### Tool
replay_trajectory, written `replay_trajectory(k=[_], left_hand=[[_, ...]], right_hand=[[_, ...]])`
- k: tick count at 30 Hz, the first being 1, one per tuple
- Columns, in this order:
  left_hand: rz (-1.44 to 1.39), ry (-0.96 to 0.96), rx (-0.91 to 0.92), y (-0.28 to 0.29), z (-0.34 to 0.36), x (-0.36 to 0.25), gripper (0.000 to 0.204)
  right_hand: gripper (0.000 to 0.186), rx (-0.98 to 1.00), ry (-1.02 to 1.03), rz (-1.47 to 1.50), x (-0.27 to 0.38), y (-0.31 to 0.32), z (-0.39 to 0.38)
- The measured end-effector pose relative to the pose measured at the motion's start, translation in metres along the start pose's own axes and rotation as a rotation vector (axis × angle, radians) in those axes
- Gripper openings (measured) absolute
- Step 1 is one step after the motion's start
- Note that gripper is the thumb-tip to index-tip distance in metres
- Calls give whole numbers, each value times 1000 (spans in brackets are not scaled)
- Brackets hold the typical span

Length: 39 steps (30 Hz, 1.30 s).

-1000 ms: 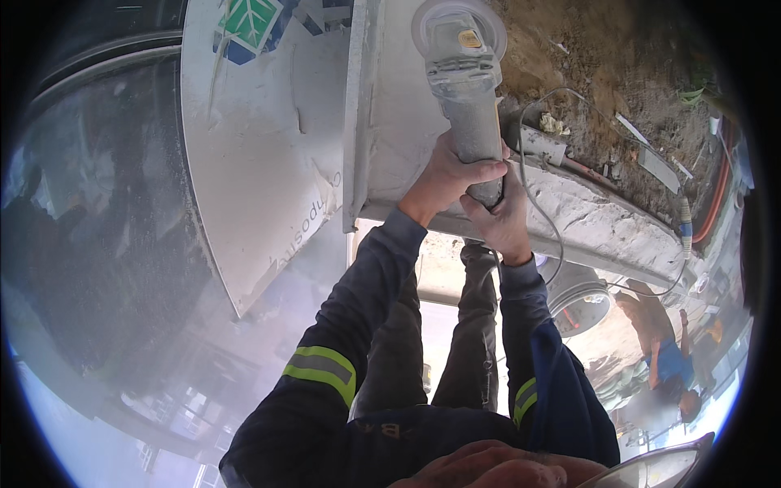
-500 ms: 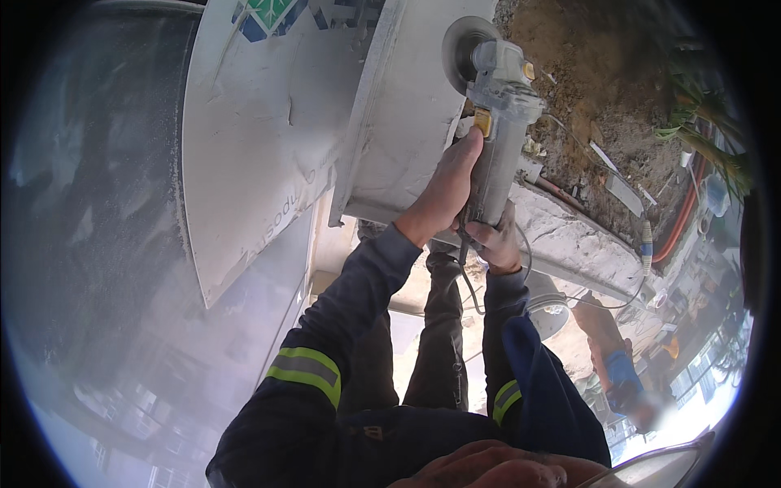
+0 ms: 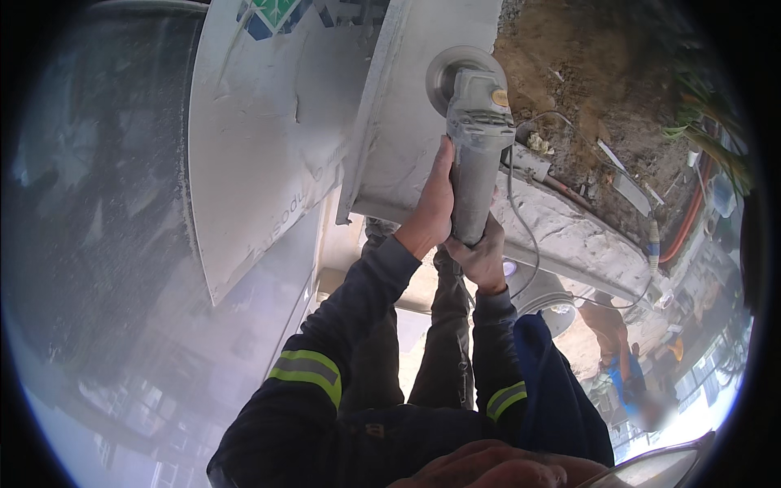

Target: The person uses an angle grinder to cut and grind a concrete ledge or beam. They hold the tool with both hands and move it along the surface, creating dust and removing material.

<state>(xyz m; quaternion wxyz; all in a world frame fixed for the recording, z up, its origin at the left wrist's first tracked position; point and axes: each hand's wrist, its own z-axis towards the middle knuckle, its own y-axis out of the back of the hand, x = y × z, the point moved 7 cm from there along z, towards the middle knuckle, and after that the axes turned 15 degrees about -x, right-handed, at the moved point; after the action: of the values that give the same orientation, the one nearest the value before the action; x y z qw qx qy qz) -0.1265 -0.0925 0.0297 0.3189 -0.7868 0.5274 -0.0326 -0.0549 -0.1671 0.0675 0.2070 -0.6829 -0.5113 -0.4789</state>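
Both my hands hold a dusty grey angle grinder (image 3: 474, 175), its head pointing away from me. My left hand (image 3: 433, 203) is wrapped along the left side of the body, thumb stretched up toward the head. Lower down, my right hand (image 3: 482, 254) closes around the rear end of the grinder. The round disc (image 3: 443, 81) at the far end looks smeared by spin and lies over the pale ledge (image 3: 407, 130); whether it touches the surface I cannot tell. A grey cord (image 3: 534, 244) loops beside the tool on its right.
A white sheet panel (image 3: 252, 146) with printing stands on the left. Bare soil (image 3: 586, 89) with scraps and a red pipe (image 3: 691, 220) lies far right. A bucket (image 3: 557, 313) sits near my right forearm. Another person (image 3: 622, 358) is at the lower right.
The grinder has come nearer and slightly left, and has turned, with both hands still on it. More of the disc's face shows over the ledge. The cord has shifted to the tool's right.
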Motion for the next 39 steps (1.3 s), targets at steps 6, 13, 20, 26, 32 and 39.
replay_trajectory(k=[6, 13, 20, 26, 32, 39], left_hand=[[270, -552, -195, -19, -28, -8, 54], [95, -328, 220, -13, 11, -36, 46], [-295, -326, 501, -19, 39, -73, 59], [-396, -387, 361, -15, 42, -82, 50], [-410, -361, 305, 7, 45, -70, 50], [-314, -391, 318, 3, 37, -73, 51]], right_hand=[[60, -270, 395, -313, 17, 27, 8], [64, 111, 171, -149, 48, 5, 47], [62, 19, 399, -521, 102, -33, 67], [71, -127, 635, -731, 100, -50, 73], [75, -126, 641, -718, 83, -55, 66], [77, -142, 602, -610, 81, -50, 59]])
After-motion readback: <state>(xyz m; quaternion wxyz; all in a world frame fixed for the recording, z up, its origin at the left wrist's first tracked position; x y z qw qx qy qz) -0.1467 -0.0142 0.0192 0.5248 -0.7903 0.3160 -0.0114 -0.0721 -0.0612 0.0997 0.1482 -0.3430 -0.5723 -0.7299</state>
